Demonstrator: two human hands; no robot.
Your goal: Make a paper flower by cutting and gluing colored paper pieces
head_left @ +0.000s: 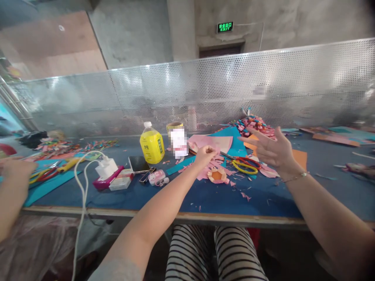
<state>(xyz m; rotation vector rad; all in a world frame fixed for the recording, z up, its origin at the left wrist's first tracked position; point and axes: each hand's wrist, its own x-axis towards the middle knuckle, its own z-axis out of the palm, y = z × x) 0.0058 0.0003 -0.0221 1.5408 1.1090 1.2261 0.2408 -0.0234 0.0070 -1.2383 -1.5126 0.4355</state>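
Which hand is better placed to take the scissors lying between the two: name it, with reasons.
Probably the right hand: it is open and nearer the handles of the scissors; the left hand is pinched closed by the blade end.

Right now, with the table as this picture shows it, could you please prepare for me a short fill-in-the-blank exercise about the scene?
1. The scissors between the left hand and the right hand have one red handle and one ____ handle.
2. A thin bracelet circles the person's right ____.
3. The cap of the yellow bottle is ____.
4. In English, the lit green sign reads ____.

Missing words: yellow; wrist; white; EXIT.
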